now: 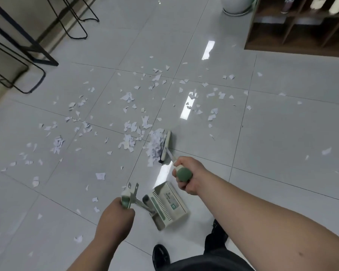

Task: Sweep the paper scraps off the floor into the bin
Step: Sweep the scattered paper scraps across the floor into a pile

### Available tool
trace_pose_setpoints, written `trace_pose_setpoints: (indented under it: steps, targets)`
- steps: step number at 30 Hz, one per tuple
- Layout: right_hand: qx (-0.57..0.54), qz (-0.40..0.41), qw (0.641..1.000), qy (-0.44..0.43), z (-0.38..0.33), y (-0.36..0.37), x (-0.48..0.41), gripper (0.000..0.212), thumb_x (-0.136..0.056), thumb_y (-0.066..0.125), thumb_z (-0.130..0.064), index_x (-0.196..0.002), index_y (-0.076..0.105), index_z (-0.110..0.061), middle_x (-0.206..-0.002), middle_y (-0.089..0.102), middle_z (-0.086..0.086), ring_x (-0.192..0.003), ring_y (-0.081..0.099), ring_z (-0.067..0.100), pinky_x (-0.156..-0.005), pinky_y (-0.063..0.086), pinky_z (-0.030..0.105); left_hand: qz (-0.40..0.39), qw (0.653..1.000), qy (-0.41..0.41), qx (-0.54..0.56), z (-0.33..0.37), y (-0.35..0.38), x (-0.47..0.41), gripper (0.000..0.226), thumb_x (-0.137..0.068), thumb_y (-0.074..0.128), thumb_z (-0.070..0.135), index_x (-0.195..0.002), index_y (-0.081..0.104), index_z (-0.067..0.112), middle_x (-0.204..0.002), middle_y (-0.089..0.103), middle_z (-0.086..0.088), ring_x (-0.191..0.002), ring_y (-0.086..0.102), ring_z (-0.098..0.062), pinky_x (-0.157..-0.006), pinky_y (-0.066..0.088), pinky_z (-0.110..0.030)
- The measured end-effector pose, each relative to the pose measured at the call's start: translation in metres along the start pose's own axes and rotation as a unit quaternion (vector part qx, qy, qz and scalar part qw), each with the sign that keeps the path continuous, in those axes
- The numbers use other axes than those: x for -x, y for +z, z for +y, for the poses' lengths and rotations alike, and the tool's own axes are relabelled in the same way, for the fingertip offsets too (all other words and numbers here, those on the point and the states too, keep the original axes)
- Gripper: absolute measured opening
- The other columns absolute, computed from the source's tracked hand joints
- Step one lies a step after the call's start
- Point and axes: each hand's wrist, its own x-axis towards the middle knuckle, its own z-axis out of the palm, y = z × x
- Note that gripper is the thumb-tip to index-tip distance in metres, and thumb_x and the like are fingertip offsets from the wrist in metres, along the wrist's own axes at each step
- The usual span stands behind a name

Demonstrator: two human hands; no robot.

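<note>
Black metal furniture legs stand at the far left, cut off by the frame edge. Torn paper scraps lie scattered over the grey tiled floor, thickest left of centre. The left hand curls tight round the dustpan handle. The dustpan lies between the two hands, its inside hard to make out. A heap of scraps rests against the broom head. The right hand grips the broom's green handle end. A white pot and a wooden shelf are cropped at top right.
</note>
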Motion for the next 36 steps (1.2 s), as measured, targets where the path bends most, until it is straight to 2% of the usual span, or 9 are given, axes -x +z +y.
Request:
trace_pose_setpoints:
  steps: [3,6,9,13,19,27,32,36]
  targets:
    - [-0.018,-0.021,1.000,-0.007,-0.017,-0.040,0.009,0.020,-0.079,0.060,-0.008,-0.098,0.057,-0.015,-0.062,0.059,0.010,-0.039,0.038,0.015,-0.038,0.025,0.015,0.004,1.000,0.005,-0.009,0.019,0.011,0.003,0.018,-0.075,0.045,0.010,-0.085,0.056,0.020,-0.067,0.063,-0.006,-0.059,0.059,-0.029,-0.057,0.048,-0.031]
    - [0.017,-0.012,0.999,-0.036,-0.020,-0.085,0.030,0.023,-0.078,0.060,-0.006,-0.100,0.058,-0.013,-0.065,0.059,0.013,-0.035,0.041,0.016,-0.039,0.027,0.017,0.002,1.000,0.023,-0.019,0.045,0.020,0.003,0.014,-0.075,0.045,0.008,-0.083,0.054,0.016,-0.064,0.060,-0.006,-0.056,0.055,-0.029,-0.055,0.046,-0.031]
    - [0.051,0.034,0.996,-0.063,-0.020,-0.139,0.051,0.024,-0.080,0.061,-0.004,-0.103,0.060,-0.009,-0.065,0.060,0.013,-0.036,0.046,0.015,-0.042,0.029,0.019,-0.003,0.998,0.055,-0.036,0.079,0.034,0.002,0.013,-0.075,0.047,0.010,-0.084,0.055,0.015,-0.063,0.058,-0.005,-0.055,0.054,-0.029,-0.055,0.045,-0.031]
    - [0.075,0.093,0.989,-0.084,-0.022,-0.212,0.075,0.018,-0.079,0.061,-0.007,-0.097,0.061,-0.009,-0.063,0.062,0.011,-0.039,0.048,0.017,-0.048,0.029,0.021,-0.014,0.992,0.109,-0.069,0.131,0.057,0.004,0.013,-0.077,0.046,0.010,-0.084,0.056,0.015,-0.066,0.062,-0.008,-0.058,0.057,-0.031,-0.056,0.045,-0.031]
    - [0.075,0.189,0.973,-0.113,-0.015,-0.298,0.095,0.019,-0.073,0.066,-0.010,-0.092,0.064,-0.011,-0.073,0.065,0.013,-0.053,0.055,0.024,-0.049,0.035,0.019,-0.044,0.976,0.196,-0.090,0.213,0.100,0.011,0.015,-0.077,0.043,0.010,-0.084,0.056,0.014,-0.063,0.060,-0.005,-0.054,0.054,-0.026,-0.053,0.045,-0.029]
    - [-0.011,0.301,0.947,-0.116,-0.014,-0.391,0.129,0.015,-0.074,0.065,-0.007,-0.089,0.065,-0.010,-0.078,0.065,0.014,-0.056,0.055,0.023,-0.051,0.036,0.019,-0.082,0.959,0.256,-0.084,0.297,0.131,0.021,0.016,-0.072,0.042,0.010,-0.083,0.054,0.014,-0.060,0.054,-0.004,-0.054,0.051,-0.028,-0.054,0.042,-0.031]
    - [-0.040,0.366,0.925,-0.094,-0.024,-0.438,0.124,0.028,-0.071,0.066,-0.008,-0.098,0.066,-0.007,-0.089,0.065,0.015,-0.071,0.055,0.027,-0.053,0.038,0.020,-0.096,0.953,0.278,-0.066,0.331,0.138,0.020,0.014,-0.076,0.045,0.011,-0.084,0.055,0.017,-0.061,0.054,-0.003,-0.056,0.053,-0.028,-0.055,0.043,-0.031]
    - [-0.073,0.397,0.910,-0.092,-0.048,-0.454,0.107,0.017,-0.075,0.064,-0.007,-0.092,0.063,-0.008,-0.083,0.058,0.013,-0.063,0.047,0.024,-0.049,0.033,0.019,-0.114,0.953,0.275,-0.051,0.349,0.138,0.006,0.013,-0.077,0.045,0.011,-0.083,0.054,0.017,-0.061,0.052,-0.002,-0.054,0.049,-0.026,-0.054,0.041,-0.030]
